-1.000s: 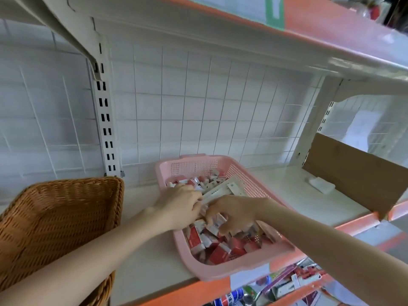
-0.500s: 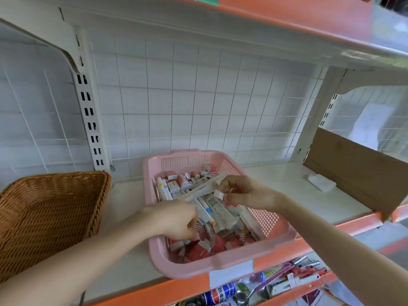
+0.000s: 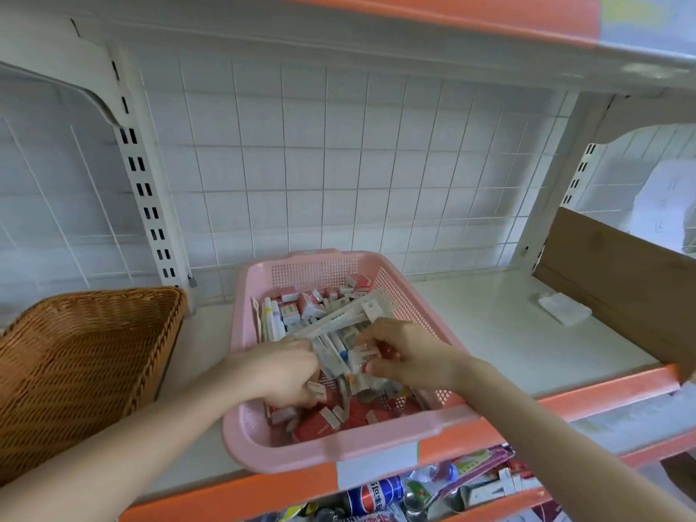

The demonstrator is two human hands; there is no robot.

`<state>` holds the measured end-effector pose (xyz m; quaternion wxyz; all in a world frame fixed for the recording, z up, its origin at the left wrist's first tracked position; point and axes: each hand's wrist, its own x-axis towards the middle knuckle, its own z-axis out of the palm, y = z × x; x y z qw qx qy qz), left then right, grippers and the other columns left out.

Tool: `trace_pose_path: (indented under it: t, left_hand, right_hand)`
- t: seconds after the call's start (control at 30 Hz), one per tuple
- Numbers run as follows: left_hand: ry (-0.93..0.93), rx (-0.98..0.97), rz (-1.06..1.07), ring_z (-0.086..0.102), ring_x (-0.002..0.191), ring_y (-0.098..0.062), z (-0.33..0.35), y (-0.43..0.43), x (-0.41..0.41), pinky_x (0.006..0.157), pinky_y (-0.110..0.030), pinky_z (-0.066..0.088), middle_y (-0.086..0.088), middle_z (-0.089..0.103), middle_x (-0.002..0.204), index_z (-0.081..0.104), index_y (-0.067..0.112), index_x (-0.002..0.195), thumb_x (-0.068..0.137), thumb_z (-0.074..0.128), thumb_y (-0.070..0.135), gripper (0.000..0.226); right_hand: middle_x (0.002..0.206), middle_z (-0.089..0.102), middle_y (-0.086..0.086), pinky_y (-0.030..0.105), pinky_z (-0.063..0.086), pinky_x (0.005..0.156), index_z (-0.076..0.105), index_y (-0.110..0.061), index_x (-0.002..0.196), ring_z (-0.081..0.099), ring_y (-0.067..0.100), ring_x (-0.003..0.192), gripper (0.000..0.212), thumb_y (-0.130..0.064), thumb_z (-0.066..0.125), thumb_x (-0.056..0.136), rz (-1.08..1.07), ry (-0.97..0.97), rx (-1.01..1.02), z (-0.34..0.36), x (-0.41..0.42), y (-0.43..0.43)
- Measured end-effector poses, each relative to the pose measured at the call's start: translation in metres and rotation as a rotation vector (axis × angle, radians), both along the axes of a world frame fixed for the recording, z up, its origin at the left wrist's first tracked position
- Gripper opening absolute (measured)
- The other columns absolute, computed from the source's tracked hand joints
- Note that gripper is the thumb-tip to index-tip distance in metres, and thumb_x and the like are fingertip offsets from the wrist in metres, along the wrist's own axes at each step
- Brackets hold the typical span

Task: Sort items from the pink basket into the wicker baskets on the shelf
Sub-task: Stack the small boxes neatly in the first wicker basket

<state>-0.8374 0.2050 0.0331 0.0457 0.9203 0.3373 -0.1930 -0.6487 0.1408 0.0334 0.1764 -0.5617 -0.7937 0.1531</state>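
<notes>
A pink basket (image 3: 241, 435) sits at the front edge of the white shelf, full of small red-and-white boxes (image 3: 320, 427) and long white packets (image 3: 350, 314). Both my hands are inside it. My left hand (image 3: 278, 371) grips a bundle of the long white packets at their near ends. My right hand (image 3: 399, 352) pinches a small red-and-white box just to the right of the bundle. An empty brown wicker basket (image 3: 86, 352) stands on the shelf to the left of the pink one.
A white wire grid backs the shelf. A brown cardboard divider (image 3: 617, 292) stands at the right, with a small white packet (image 3: 565, 313) lying before it. The shelf below holds mixed goods, among them a blue can (image 3: 376, 497). An upper shelf overhangs.
My left hand has come up from the box pile and closed on the long packets. My right hand has dropped lower and taken a small box. The view shifted a little.
</notes>
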Motion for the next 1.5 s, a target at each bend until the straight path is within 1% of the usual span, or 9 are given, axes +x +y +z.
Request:
trace_pose_path:
  t: [0.1, 0.2, 0.43, 0.57, 0.67, 0.87, 1.23, 1.37, 1.5]
  left_hand:
    - [-0.04, 0.071, 0.042, 0.042, 0.087, -0.014, 0.003, -0.007, 0.0, 0.073, -0.031, 0.043, -0.001, 0.038, 0.103, 0.055, 0.006, 0.107, 0.097, 0.044, 0.03, 0.028]
    - [-0.19, 0.121, 0.103, 0.048, 0.098, -0.011, 0.004, -0.011, 0.0, 0.077, -0.027, 0.05, 0.001, 0.04, 0.116, 0.051, 0.01, 0.12, 0.098, 0.04, 0.033, 0.033]
    - [-0.424, 0.187, 0.306, 0.061, 0.083, -0.014, -0.008, -0.021, 0.002, 0.072, -0.033, 0.052, 0.002, 0.059, 0.098, 0.05, 0.015, 0.119, 0.099, 0.041, 0.032, 0.028]
    - [-0.623, 0.174, 0.337, 0.059, 0.086, -0.004, -0.003, -0.036, -0.002, 0.075, -0.016, 0.046, 0.003, 0.057, 0.12, 0.043, 0.018, 0.133, 0.099, 0.043, 0.028, 0.036]
    - [-0.694, 0.221, 0.354, 0.051, 0.071, 0.0, 0.003, -0.042, -0.01, 0.067, -0.012, 0.039, 0.002, 0.054, 0.124, 0.042, 0.016, 0.134, 0.099, 0.043, 0.026, 0.036]
    - [-0.749, 0.351, 0.384, 0.054, 0.092, -0.007, 0.019, -0.057, -0.053, 0.079, -0.017, 0.043, 0.003, 0.046, 0.134, 0.039, 0.016, 0.136, 0.099, 0.042, 0.023, 0.038]
    - [-0.79, 0.498, 0.592, 0.048, 0.113, -0.022, 0.014, -0.117, -0.273, 0.095, -0.028, 0.035, -0.006, 0.047, 0.122, 0.051, 0.01, 0.125, 0.096, 0.048, 0.018, 0.03]
    - [-0.807, 0.478, 0.714, 0.053, 0.097, -0.031, 0.0, -0.158, -0.368, 0.084, -0.028, 0.033, -0.003, 0.044, 0.098, 0.058, 0.002, 0.113, 0.087, 0.042, 0.021, 0.036]
    - [-0.809, 0.508, 0.83, 0.054, 0.094, -0.032, -0.012, -0.195, -0.443, 0.075, -0.029, 0.033, -0.001, 0.038, 0.099, 0.055, 0.003, 0.117, 0.093, 0.051, 0.008, 0.025]
  right_hand:
    - [0.108, 0.054, 0.009, 0.016, 0.035, 0.078, 0.058, -0.005, 0.118, 0.049, 0.018, 0.092, 0.037, -0.01, 0.065, 0.082, 0.017, -0.001, 0.052, 0.0, 0.002, 0.0]
    - [0.105, 0.055, 0.01, 0.011, 0.033, 0.071, 0.062, -0.005, 0.113, 0.049, 0.016, 0.084, 0.038, -0.006, 0.069, 0.076, 0.026, 0.034, 0.123, 0.0, 0.003, 0.001]
    - [0.09, 0.048, -0.005, 0.008, 0.037, 0.066, 0.067, -0.005, 0.106, 0.042, -0.006, 0.067, 0.037, 0.002, 0.072, 0.071, -0.003, 0.205, 0.215, 0.0, 0.007, 0.0]
    - [0.083, 0.043, -0.018, 0.006, 0.037, 0.065, 0.069, -0.006, 0.106, 0.043, -0.005, 0.066, 0.035, 0.0, 0.072, 0.072, -0.044, 0.245, 0.239, 0.005, 0.006, -0.002]
    - [0.089, 0.051, -0.01, 0.002, 0.037, 0.066, 0.068, -0.006, 0.106, 0.043, -0.007, 0.068, 0.033, -0.002, 0.072, 0.073, -0.087, 0.245, 0.283, 0.011, 0.005, -0.003]
    - [0.094, 0.048, -0.003, 0.011, 0.038, 0.069, 0.063, -0.007, 0.115, 0.041, -0.001, 0.071, 0.037, -0.003, 0.069, 0.078, -0.107, 0.159, 0.396, 0.031, -0.023, -0.011]
    - [0.083, 0.057, 0.018, 0.02, 0.03, 0.064, 0.065, 0.004, 0.093, 0.059, 0.036, 0.071, 0.028, -0.013, 0.06, 0.071, 0.046, 0.127, 0.457, 0.029, -0.237, -0.032]
    - [0.091, 0.055, 0.017, 0.032, 0.036, 0.079, 0.063, 0.002, 0.1, 0.054, 0.038, 0.088, 0.037, -0.025, 0.052, 0.077, 0.127, 0.107, 0.433, 0.011, -0.333, -0.049]
    - [0.098, 0.051, 0.019, 0.036, 0.035, 0.083, 0.059, 0.005, 0.102, 0.048, 0.037, 0.097, 0.025, -0.015, 0.054, 0.087, 0.229, 0.08, 0.381, 0.0, -0.412, -0.074]
